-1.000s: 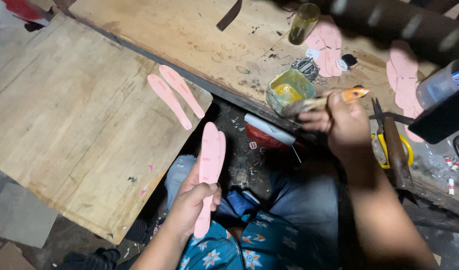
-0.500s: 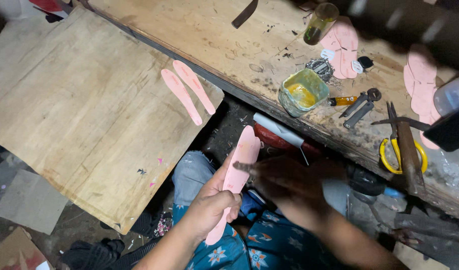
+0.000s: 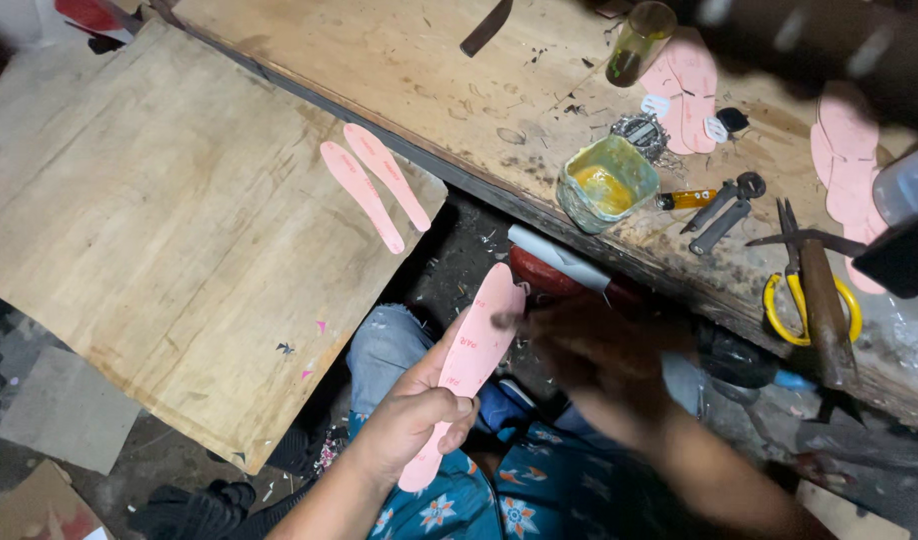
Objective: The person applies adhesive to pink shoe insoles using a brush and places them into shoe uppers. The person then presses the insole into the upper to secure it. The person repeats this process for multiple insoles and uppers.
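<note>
My left hand [image 3: 409, 425] grips a pink shoe insole [image 3: 474, 350] by its lower half and holds it upright over my lap. My right hand [image 3: 599, 360] is blurred with motion just right of the insole's upper end. Its fingers are closed on a thin brush whose dark tip [image 3: 501, 320] meets the insole's face. A glue pot [image 3: 604, 185] with yellow glue stands on the workbench [image 3: 399, 70] above my hands. Two more pink insoles [image 3: 374, 190] lie side by side on a wooden board [image 3: 149, 230] to the left.
On the bench lie pliers [image 3: 724, 205], yellow-handled scissors [image 3: 814, 300], a glass bottle [image 3: 639, 40] and more pink insoles [image 3: 684, 85] at the back right. A red and white tool [image 3: 564, 270] sits under the bench edge. Cardboard scraps lie on the floor at lower left.
My right hand left the glue pot on the bench and came down with the brush to the insole. My left hand kept the insole upright, shifting slightly right.
</note>
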